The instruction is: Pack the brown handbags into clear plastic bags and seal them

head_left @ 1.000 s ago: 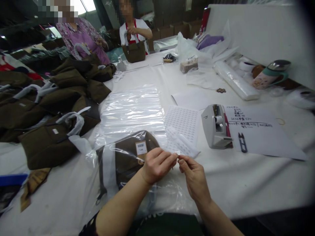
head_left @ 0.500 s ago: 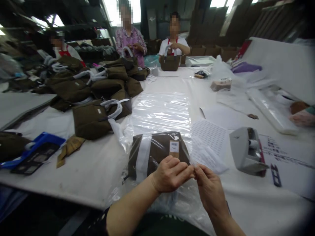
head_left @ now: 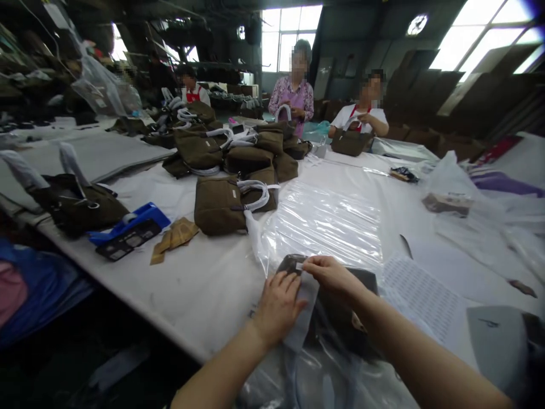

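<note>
A dark olive handbag [head_left: 366, 278] lies in a clear plastic bag [head_left: 336, 369] on the table before me. A pale white strip [head_left: 307, 292] runs across it. My left hand [head_left: 279, 307] rests on the strip and the bag's left part, fingers stretched and slightly apart. Just beyond those fingertips, my right hand [head_left: 332, 275] pinches a small white piece [head_left: 299, 266], like a sticker or bit of tape, at the handbag's far left corner. The right forearm hides much of the handbag's right side.
Flat plastic bags [head_left: 327, 221] lie beyond the handbag, printed sheets [head_left: 426, 301] to its right. A grey dispenser [head_left: 494, 341] stands far right. Leftward are brown tags [head_left: 174, 238], a blue holder [head_left: 145, 218] and several olive handbags [head_left: 217, 204]. Co-workers [head_left: 293, 94] stand across the table.
My view has swung left. My hands, formerly together at the handbag's right edge, have moved to its left side. The left hand has opened flat; the right now pinches a small white piece.
</note>
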`<control>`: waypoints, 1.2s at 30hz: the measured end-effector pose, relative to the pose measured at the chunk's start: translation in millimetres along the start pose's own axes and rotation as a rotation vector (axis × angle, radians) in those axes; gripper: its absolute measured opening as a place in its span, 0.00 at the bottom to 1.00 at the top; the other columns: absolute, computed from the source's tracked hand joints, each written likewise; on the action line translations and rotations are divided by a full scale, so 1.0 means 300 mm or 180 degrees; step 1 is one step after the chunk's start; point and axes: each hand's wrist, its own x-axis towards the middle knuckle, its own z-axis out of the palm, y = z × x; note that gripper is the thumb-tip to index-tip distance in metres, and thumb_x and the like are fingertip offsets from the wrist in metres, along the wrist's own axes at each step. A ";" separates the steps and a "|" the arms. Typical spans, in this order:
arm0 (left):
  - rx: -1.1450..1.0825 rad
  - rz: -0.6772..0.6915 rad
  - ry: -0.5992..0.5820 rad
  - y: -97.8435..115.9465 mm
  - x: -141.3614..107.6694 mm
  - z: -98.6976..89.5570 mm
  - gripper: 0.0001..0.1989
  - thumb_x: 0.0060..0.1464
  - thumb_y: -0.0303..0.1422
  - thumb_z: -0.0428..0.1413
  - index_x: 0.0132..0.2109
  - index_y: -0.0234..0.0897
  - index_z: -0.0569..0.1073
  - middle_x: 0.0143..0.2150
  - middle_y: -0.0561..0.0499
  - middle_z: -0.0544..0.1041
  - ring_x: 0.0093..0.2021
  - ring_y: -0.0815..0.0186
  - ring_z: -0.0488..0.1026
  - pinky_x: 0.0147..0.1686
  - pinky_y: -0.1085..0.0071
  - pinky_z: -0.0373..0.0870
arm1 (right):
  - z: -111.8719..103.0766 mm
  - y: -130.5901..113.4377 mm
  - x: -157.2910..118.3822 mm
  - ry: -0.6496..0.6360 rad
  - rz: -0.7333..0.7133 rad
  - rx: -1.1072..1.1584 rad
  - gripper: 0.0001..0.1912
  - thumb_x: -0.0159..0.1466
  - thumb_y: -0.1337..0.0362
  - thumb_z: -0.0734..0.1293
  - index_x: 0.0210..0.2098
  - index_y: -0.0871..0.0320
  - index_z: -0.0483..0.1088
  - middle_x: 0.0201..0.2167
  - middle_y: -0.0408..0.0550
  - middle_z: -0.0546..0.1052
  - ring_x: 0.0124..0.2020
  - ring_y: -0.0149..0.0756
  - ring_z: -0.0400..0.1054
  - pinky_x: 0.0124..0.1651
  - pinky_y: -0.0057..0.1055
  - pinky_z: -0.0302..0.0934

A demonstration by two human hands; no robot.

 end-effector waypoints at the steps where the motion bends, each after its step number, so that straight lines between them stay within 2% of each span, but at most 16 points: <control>1: 0.0084 0.0001 -0.0064 0.000 -0.008 0.020 0.24 0.55 0.40 0.53 0.57 0.37 0.63 0.55 0.44 0.68 0.54 0.54 0.63 0.52 0.54 0.61 | 0.010 0.006 0.040 0.0013 0.0090 -0.0205 0.15 0.49 0.54 0.69 0.19 0.59 0.66 0.12 0.36 0.58 0.14 0.22 0.46 0.17 0.24 0.39; 5: 0.0243 -0.0057 -0.0058 0.007 -0.043 0.057 0.28 0.54 0.46 0.51 0.59 0.39 0.61 0.56 0.45 0.67 0.55 0.54 0.61 0.53 0.52 0.58 | -0.006 0.061 0.132 0.0093 0.0466 -0.0615 0.11 0.47 0.58 0.70 0.18 0.60 0.68 0.11 0.37 0.60 0.13 0.23 0.48 0.16 0.24 0.39; 9: 0.0223 0.0012 -0.0071 -0.015 -0.050 0.058 0.28 0.56 0.49 0.47 0.59 0.40 0.61 0.56 0.46 0.67 0.55 0.55 0.60 0.54 0.53 0.55 | -0.031 0.074 0.145 -0.0005 0.0786 -0.0675 0.11 0.50 0.58 0.68 0.23 0.61 0.69 0.10 0.35 0.59 0.12 0.22 0.48 0.15 0.24 0.39; 14: 0.0042 0.0108 -0.0085 -0.048 -0.044 0.061 0.28 0.56 0.49 0.47 0.59 0.38 0.61 0.55 0.44 0.67 0.55 0.53 0.59 0.54 0.53 0.54 | -0.017 0.050 0.147 -0.0161 0.1009 -0.0604 0.12 0.54 0.56 0.67 0.28 0.61 0.68 0.10 0.34 0.56 0.11 0.21 0.45 0.14 0.24 0.37; 21: -0.0311 0.0193 0.0081 -0.104 -0.022 0.047 0.17 0.60 0.40 0.46 0.52 0.38 0.67 0.54 0.48 0.69 0.55 0.56 0.59 0.54 0.55 0.52 | -0.022 0.061 0.165 -0.0141 0.1024 -0.0795 0.10 0.58 0.59 0.64 0.27 0.60 0.67 0.11 0.34 0.56 0.11 0.21 0.44 0.13 0.23 0.36; 26: -0.0052 0.0356 0.0185 -0.140 0.015 0.044 0.12 0.60 0.37 0.46 0.46 0.38 0.70 0.55 0.50 0.69 0.57 0.58 0.59 0.54 0.56 0.50 | -0.027 0.056 0.160 -0.0173 0.0947 -0.0964 0.11 0.59 0.58 0.64 0.30 0.60 0.70 0.12 0.35 0.57 0.11 0.21 0.46 0.14 0.23 0.39; 30: 0.0349 0.0680 0.0041 -0.150 0.041 0.048 0.13 0.60 0.39 0.46 0.46 0.39 0.69 0.56 0.50 0.68 0.59 0.58 0.57 0.55 0.56 0.49 | -0.028 0.052 0.158 -0.0213 0.0868 -0.1134 0.12 0.60 0.58 0.63 0.32 0.61 0.71 0.12 0.36 0.59 0.12 0.22 0.47 0.15 0.23 0.40; 32: 0.0543 0.0822 -0.0057 -0.157 0.049 0.050 0.16 0.60 0.42 0.46 0.48 0.38 0.68 0.57 0.49 0.67 0.60 0.57 0.56 0.56 0.56 0.48 | -0.031 0.045 0.159 -0.0280 0.0819 -0.1273 0.13 0.61 0.58 0.62 0.34 0.60 0.72 0.13 0.37 0.63 0.12 0.22 0.49 0.15 0.24 0.42; 36: 0.0691 0.0971 -0.0190 -0.170 0.056 0.051 0.21 0.59 0.47 0.45 0.51 0.37 0.66 0.57 0.48 0.67 0.60 0.56 0.55 0.59 0.52 0.43 | -0.030 0.016 0.131 -0.0395 0.0692 -0.1584 0.15 0.62 0.59 0.59 0.41 0.59 0.72 0.23 0.44 0.73 0.14 0.24 0.54 0.18 0.25 0.47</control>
